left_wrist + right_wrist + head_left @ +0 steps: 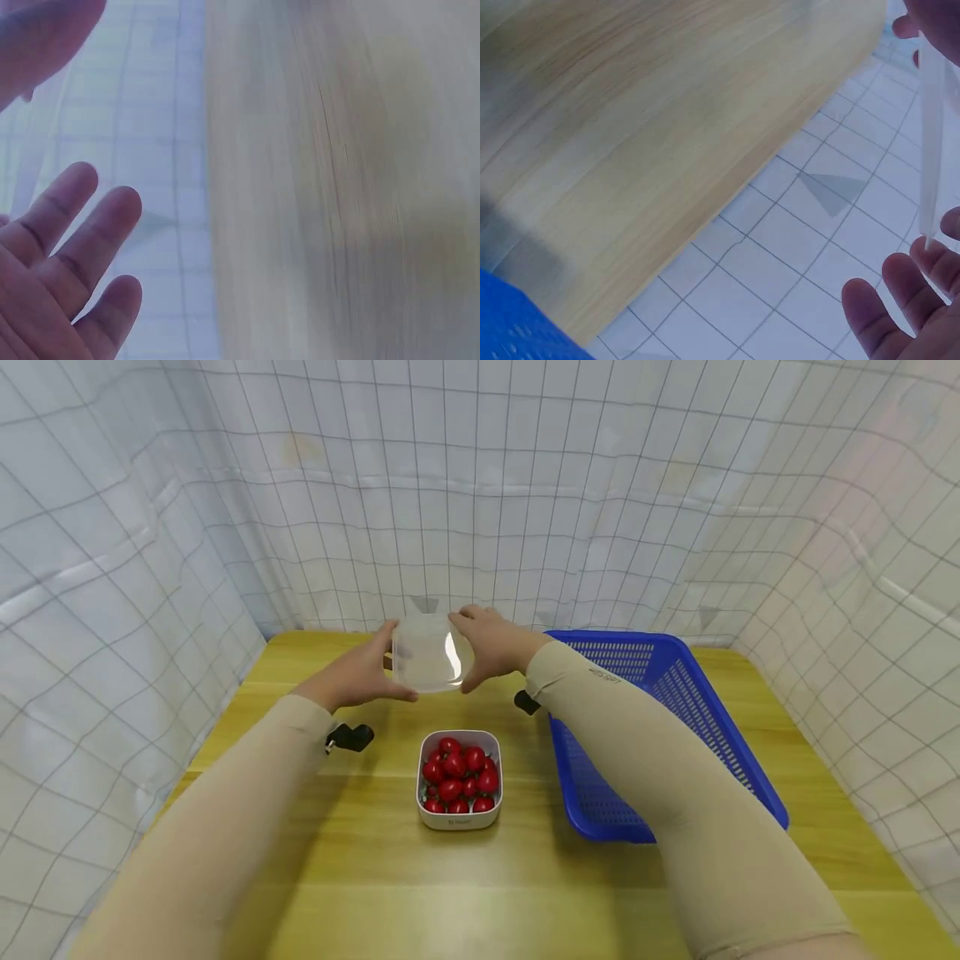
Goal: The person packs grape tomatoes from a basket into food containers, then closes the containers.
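Both hands hold a translucent square lid (pixel 427 652) between them, over the far part of the table behind the tomatoes. My left hand (pixel 360 672) grips its left side, and my right hand (pixel 495 643) grips the right side. The right wrist view shows the lid (pixel 931 135) edge-on, with fingertips (pixel 934 251) at its lower end. Part of the left hand (pixel 67 255) shows in the left wrist view, several fingers spread apart. Nearer to me, a white square container (pixel 459 821) stands uncovered on the table, filled with red cherry tomatoes (pixel 454 766).
A blue plastic basket (pixel 573 777) with slotted walls stands on the right, partly hidden under my right forearm. The wooden table (pixel 360 877) ends at a white grid-patterned curtain (pixel 465 510) at the back and sides.
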A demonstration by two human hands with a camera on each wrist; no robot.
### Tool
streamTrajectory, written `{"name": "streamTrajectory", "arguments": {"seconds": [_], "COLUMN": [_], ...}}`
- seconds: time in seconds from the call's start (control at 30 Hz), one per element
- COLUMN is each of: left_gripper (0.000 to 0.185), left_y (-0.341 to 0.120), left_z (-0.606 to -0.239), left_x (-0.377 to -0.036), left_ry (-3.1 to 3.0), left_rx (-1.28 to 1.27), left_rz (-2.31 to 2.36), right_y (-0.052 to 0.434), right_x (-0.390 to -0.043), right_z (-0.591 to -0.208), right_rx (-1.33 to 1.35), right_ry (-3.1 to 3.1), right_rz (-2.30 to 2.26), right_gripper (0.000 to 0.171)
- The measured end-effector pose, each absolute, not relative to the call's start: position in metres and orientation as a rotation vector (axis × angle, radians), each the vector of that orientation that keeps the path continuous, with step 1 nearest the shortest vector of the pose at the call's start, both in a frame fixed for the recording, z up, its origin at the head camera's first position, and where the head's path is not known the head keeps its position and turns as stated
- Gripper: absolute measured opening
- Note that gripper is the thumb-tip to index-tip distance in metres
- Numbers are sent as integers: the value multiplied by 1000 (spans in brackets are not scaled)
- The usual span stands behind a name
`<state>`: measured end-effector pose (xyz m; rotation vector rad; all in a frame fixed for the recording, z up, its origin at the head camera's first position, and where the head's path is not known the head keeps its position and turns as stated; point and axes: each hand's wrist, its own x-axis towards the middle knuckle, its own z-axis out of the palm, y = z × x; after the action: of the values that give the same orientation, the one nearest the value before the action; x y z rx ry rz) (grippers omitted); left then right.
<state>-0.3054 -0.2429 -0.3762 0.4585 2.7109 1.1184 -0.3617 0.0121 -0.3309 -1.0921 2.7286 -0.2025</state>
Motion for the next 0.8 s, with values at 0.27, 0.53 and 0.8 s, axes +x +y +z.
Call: {"name": "streamTrajectory", "arguments": {"seconds": [0.27, 0.53, 0.8], "left_gripper": [126, 121, 131], "left_y": [-234, -231, -229], "left_z": [-364, -361, -351], "left_x": [-284, -266, -246], "left_ry": [2745, 2679, 2527], "left_rx": [502, 590, 641], "left_rz": [1202, 1342, 1462], "right_y": [33, 47, 59], "right_x": [-337, -317, -297], "right_z": [-314, -305, -293], "right_rx": [-1169, -1266, -1332], "right_ry": [2776, 2785, 2771], "right_rz": [-243, -294, -447], "right_gripper": [117, 111, 113]}}
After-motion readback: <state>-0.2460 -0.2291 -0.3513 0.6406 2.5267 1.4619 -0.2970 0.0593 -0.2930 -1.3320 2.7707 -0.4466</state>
